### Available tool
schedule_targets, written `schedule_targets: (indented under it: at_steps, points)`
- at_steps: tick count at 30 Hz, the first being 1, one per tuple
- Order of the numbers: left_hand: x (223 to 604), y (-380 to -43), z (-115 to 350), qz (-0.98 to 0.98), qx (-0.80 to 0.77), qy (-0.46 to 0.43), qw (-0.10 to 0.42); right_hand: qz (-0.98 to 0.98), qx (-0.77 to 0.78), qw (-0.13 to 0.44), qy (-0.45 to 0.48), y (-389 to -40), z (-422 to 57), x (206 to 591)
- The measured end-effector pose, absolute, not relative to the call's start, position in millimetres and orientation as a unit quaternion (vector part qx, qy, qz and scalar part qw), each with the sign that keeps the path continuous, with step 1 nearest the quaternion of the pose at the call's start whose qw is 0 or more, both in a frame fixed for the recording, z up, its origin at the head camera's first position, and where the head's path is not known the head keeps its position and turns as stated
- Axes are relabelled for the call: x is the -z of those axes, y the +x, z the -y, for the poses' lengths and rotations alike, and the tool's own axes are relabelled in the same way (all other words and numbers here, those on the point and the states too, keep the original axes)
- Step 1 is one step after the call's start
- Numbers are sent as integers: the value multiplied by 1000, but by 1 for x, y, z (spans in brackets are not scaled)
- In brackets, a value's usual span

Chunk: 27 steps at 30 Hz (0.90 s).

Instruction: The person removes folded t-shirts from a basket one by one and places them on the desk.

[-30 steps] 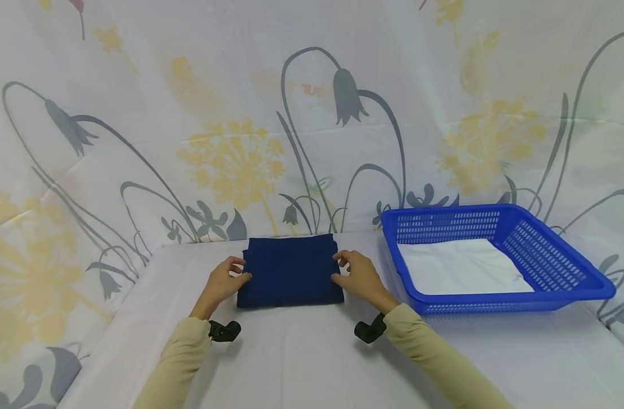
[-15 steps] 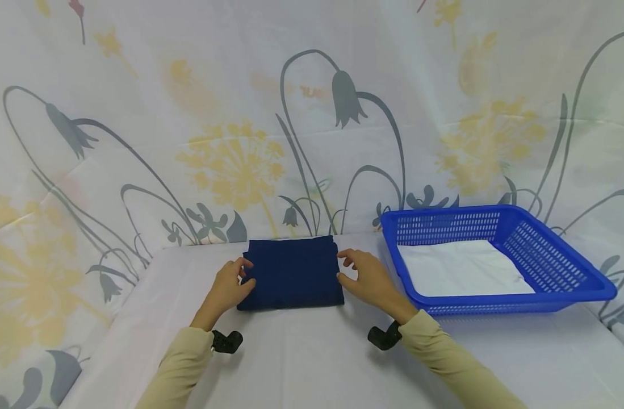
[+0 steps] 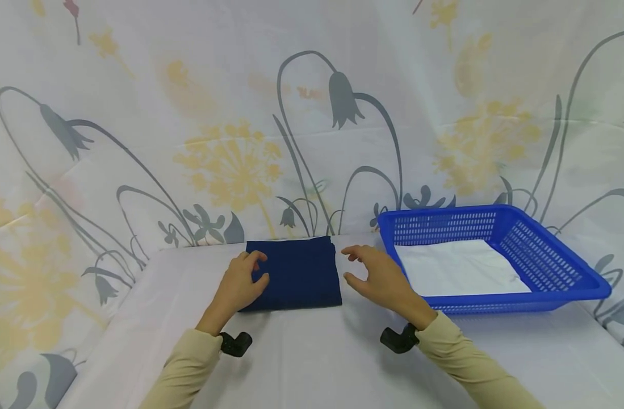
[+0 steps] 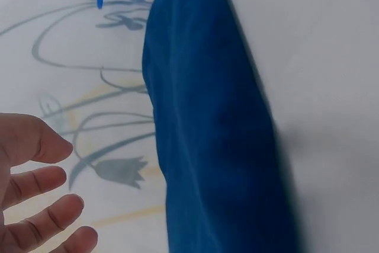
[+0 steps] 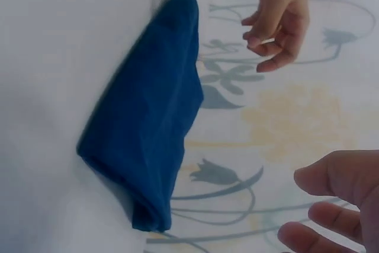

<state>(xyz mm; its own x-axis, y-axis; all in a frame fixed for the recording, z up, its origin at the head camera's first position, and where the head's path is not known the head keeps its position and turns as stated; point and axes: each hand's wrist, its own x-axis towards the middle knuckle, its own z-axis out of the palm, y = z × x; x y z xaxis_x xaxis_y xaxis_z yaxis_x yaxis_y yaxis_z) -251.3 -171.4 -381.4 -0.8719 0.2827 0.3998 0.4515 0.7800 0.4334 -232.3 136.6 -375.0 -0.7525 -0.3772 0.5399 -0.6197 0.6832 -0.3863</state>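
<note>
A folded dark blue cloth (image 3: 296, 272) lies flat on the white table, its near edge toward me. My left hand (image 3: 240, 284) hovers over its left side, fingers loosely bent and holding nothing. In the left wrist view, a gap shows between that hand's fingers (image 4: 44, 217) and the cloth (image 4: 213, 111). Off the cloth's right edge, between it and the basket, is my right hand (image 3: 380, 278), thumb and fingers spread apart with nothing in them. The right wrist view shows the cloth (image 5: 148, 111) as a layered fold, apart from both hands.
A blue plastic basket (image 3: 562, 255) with slotted walls stands on the right of the table. A white folded cloth (image 3: 460, 267) lies inside it. Behind the table hangs a white curtain (image 3: 214, 85) with a grey and yellow flower print. Each wrist carries a black camera (image 3: 235, 343).
Both hands have come away from the cloth's side edges. The left hand has shifted right over the cloth, and the right hand has drawn off to the right. The cloth stays put.
</note>
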Motion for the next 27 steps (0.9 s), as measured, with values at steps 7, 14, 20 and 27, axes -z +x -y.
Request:
schedule_targets:
  at_steps: [7,14,20,27]
  points:
    - [371,-247,153,920,266,-220,185,898,-258,233,270,-227,-156,364]
    - [362,-241,140,907,293,-236,190,900,-269,228,255,-222,-178,356]
    - [356,-238,126,892,319,-258,190,893,-274,244,261,-214,-199,345]
    - [349,-235,102,872,350,-286,190,892,-290,246,243,-209,-224,332]
